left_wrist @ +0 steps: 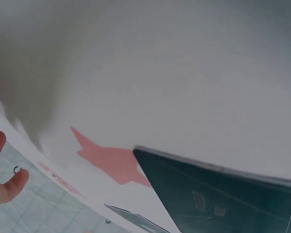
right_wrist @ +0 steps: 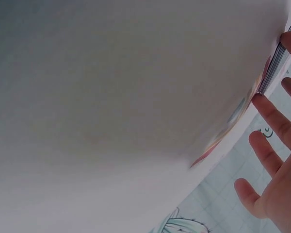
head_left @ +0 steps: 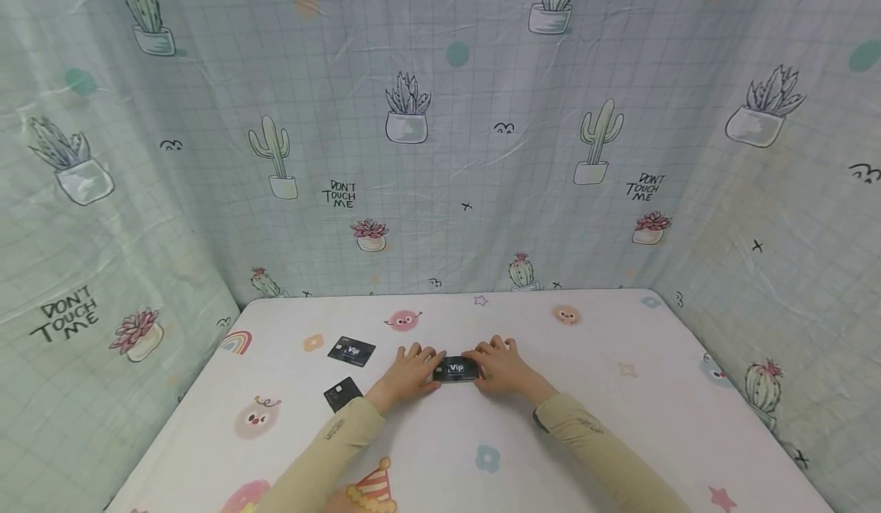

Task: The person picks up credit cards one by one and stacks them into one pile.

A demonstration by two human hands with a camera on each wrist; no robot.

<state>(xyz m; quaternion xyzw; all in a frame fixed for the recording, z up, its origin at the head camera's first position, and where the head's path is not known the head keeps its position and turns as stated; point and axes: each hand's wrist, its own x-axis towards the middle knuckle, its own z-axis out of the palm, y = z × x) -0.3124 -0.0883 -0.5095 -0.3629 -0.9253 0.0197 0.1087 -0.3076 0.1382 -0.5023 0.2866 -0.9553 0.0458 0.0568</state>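
A stack of black "Vip" cards (head_left: pixel 456 369) lies on the table between both hands. My left hand (head_left: pixel 409 374) grips the stack's left end, thumb at the near side and a finger at the far side. My right hand (head_left: pixel 505 368) holds the right end the same way. In the right wrist view the layered edges of the stack (right_wrist: pixel 275 65) show between thumb and a finger, while the other fingers are spread apart. Only a few fingers (left_wrist: pixel 9 189) show at the left edge of the left wrist view.
Left of the hands lie two loose black cards, a "Vip" card (head_left: pixel 352 351) farther back and a card with a chip (head_left: pixel 342 394) partly behind the left sleeve. The white patterned table (head_left: pixel 592 436) ends at a cactus-print curtain (head_left: pixel 468 161) on the back and sides.
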